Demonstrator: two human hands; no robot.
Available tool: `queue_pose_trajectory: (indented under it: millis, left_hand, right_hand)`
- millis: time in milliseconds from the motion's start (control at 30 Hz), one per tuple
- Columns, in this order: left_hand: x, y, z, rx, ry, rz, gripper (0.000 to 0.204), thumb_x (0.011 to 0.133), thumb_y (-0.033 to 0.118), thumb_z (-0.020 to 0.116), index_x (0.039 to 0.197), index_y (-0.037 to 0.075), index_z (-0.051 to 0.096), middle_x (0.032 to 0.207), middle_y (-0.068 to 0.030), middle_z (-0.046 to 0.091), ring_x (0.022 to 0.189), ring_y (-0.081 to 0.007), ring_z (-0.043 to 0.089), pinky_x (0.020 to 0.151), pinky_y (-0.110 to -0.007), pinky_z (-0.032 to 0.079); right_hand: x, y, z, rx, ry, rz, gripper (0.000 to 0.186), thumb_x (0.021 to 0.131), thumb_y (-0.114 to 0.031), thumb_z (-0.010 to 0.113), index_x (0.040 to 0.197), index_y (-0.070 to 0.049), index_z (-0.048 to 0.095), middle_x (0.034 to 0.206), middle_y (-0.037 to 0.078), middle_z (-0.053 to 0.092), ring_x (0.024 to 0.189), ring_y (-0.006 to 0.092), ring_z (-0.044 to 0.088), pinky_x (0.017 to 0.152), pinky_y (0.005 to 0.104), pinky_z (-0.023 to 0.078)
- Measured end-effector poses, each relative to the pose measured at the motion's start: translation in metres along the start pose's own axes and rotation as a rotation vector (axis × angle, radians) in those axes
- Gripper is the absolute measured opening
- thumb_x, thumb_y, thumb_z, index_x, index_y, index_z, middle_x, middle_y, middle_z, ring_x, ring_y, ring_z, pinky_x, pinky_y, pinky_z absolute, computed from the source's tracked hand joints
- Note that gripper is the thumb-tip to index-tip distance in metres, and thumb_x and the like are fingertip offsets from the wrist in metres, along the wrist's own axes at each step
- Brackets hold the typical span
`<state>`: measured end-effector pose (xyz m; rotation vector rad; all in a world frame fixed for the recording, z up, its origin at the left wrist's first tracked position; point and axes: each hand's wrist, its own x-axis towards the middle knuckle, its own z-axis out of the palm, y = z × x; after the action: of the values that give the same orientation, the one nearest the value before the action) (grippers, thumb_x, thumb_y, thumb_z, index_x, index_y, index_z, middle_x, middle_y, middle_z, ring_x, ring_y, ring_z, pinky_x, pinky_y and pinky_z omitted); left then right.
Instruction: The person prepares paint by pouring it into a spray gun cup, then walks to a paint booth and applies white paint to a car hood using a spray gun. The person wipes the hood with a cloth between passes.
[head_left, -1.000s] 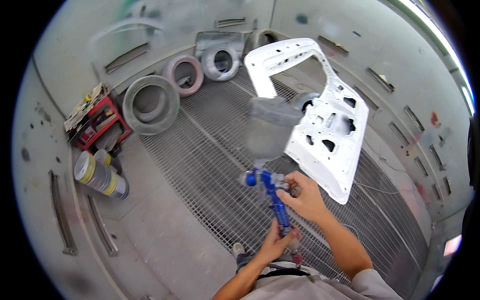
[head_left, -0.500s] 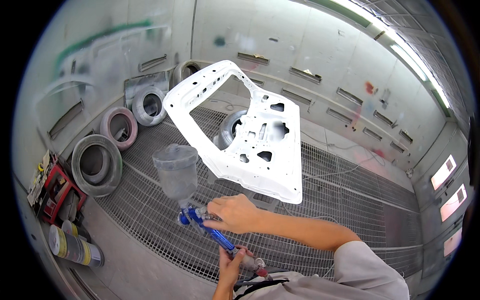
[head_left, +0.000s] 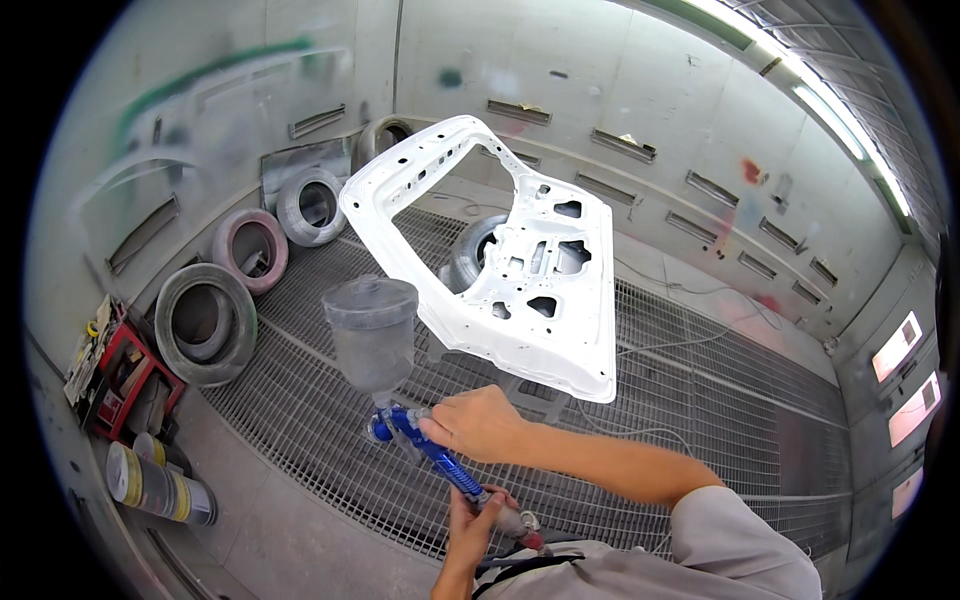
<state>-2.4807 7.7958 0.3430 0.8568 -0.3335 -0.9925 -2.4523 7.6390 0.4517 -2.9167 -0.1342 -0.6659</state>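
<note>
A blue spray gun (head_left: 440, 455) with a translucent grey cup (head_left: 368, 335) upright on top is in front of me. My left hand (head_left: 467, 520) is closed on the lower end of its handle, where a hose fitting with a red part hangs. My right hand (head_left: 472, 425) has its fingers closed on the knobs at the rear of the gun's head. A white car door panel (head_left: 555, 340) stands beyond the gun, with a grey tire (head_left: 470, 255) showing behind it.
Old tires (head_left: 207, 284) line the left wall near a red cart (head_left: 138, 378) with clutter and several cylindrical cans (head_left: 190, 500). The floor grating (head_left: 730, 420) has thin hoses lying across it. Slotted brackets are on the back wall; lit windows (head_left: 895, 345) are at right.
The view has swung up and right since a second ago. My right hand turns over the gun's rear knobs; in the last half second the gun and cup have risen slightly in view.
</note>
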Motion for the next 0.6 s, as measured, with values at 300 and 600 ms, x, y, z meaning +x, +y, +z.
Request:
queue_pose_trajectory:
  millis: [300,600]
  left_hand:
    - [0.000,-0.001,-0.001,0.035,0.038,0.012,0.031,0.089,0.004,0.059,0.113,0.004,0.039,0.093,-0.0135,0.060,0.083,-0.0238,0.064,0.073,-0.036,0.054]
    - [0.000,-0.002,0.000,-0.011,0.032,0.004,0.030,0.090,0.004,0.059,0.113,0.005,0.040,0.095,-0.0117,0.060,0.085,-0.0238,0.064,0.075,-0.037,0.053]
  right_hand:
    - [0.006,-0.002,-0.005,0.095,0.080,-0.012,0.027,0.086,-0.027,0.062,0.070,-0.007,0.053,0.063,0.004,0.053,0.059,0.0214,0.060,0.048,0.0348,0.047]
    - [0.003,0.002,0.002,0.116,0.114,-0.030,0.033,0.090,-0.034,0.060,0.073,-0.007,0.054,0.069,0.005,0.058,0.062,0.0219,0.061,0.050,0.0350,0.047]
